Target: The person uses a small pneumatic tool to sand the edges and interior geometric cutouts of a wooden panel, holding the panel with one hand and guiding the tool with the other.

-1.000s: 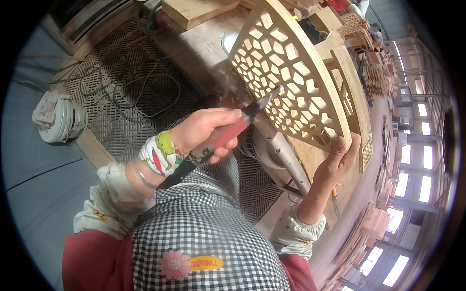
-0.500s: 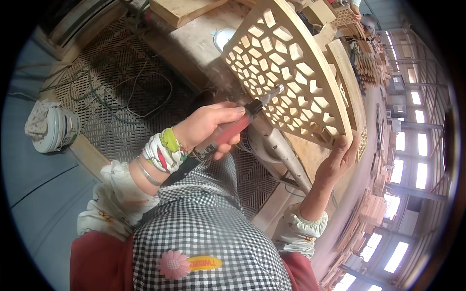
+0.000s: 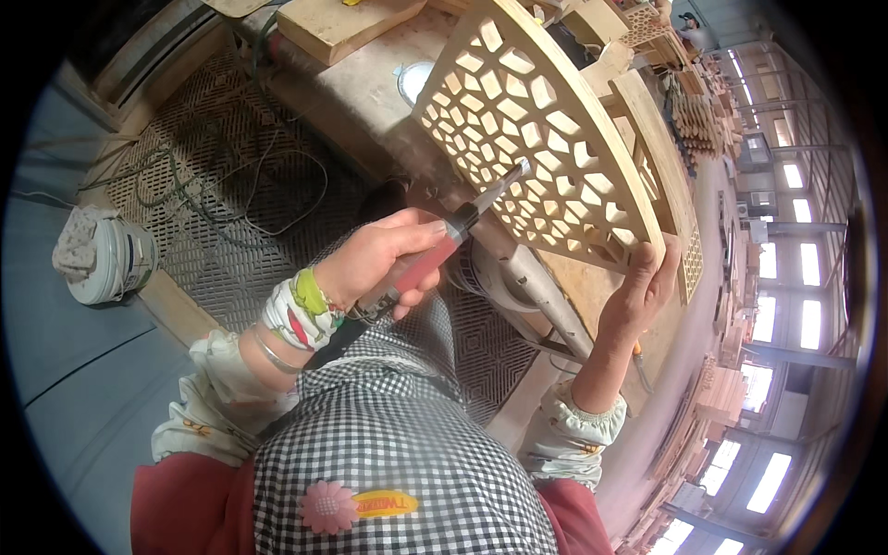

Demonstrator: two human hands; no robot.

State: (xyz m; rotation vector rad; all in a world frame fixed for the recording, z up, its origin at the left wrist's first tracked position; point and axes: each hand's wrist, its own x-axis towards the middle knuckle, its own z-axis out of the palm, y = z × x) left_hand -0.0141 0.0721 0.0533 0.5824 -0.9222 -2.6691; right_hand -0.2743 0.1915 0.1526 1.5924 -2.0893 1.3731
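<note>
Plainly occupied, both hands: left hand [image 3: 393, 264] wrapped around the red grip of a tool [image 3: 427, 266], thumb laid along its upper side, metal blade [image 3: 499, 188] angled up and away across the face of a pierced wooden panel [image 3: 593, 128]; contact between tip and wood cannot be told. Right hand [image 3: 645, 291] pinches the panel's lower right corner, thumb in view, hidden fingers unclear. Panel stands tilted on edge, front of the person, right of centre, polygon holes small at left, larger to the right. Judgement on handling: stiff, fairly light for its breadth, dry wood unlikely to slip; thin webs between holes look the weak spots, so best held by the thick solid border or a corner, clear of the blade. Behind it, a wooden frame [image 3: 683, 208]. Beyond, counter [image 3: 338, 88] with block [image 3: 347, 28] and pale round dish [image 3: 415, 81]. Far left, on the floor, white bucket [image 3: 129, 264]; cables [image 3: 319, 190] loop over the mat [image 3: 199, 102].
</note>
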